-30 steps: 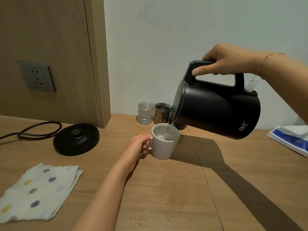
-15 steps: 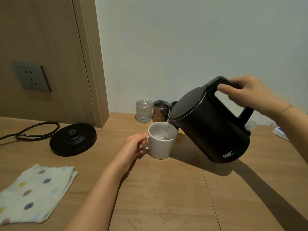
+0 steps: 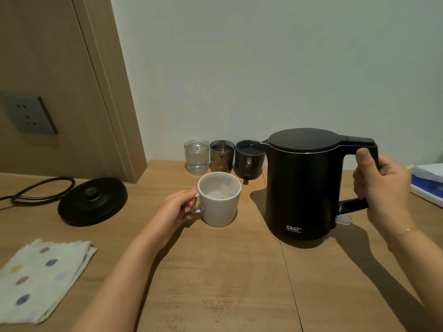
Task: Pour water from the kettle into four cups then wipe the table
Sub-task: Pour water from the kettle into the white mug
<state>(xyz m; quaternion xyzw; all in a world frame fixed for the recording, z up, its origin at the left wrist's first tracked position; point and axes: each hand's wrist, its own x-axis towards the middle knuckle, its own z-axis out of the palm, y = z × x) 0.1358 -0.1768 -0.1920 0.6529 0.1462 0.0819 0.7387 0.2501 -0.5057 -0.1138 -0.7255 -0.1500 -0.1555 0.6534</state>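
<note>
The black kettle (image 3: 302, 185) stands upright on the wooden table (image 3: 239, 283), lid closed. My right hand (image 3: 380, 185) grips its handle. Left of the kettle a white mug (image 3: 219, 203) holds water, and my left hand (image 3: 178, 210) pinches its handle. Behind them, against the wall, stand a clear glass (image 3: 196, 156) with water, a smoky glass (image 3: 222, 155) and a dark mug (image 3: 249, 159). A folded white cloth with coloured dots (image 3: 39, 279) lies at the front left of the table.
The kettle's round black base (image 3: 92, 201) with its cord (image 3: 36, 190) sits at the left. A wall socket (image 3: 28, 115) is on the wooden panel above. A blue and white packet (image 3: 428, 180) lies at the right edge.
The kettle was tilted over the white mug and pouring; my right hand has swung it upright and set it on the table right of the mug. My left hand stays on the mug.
</note>
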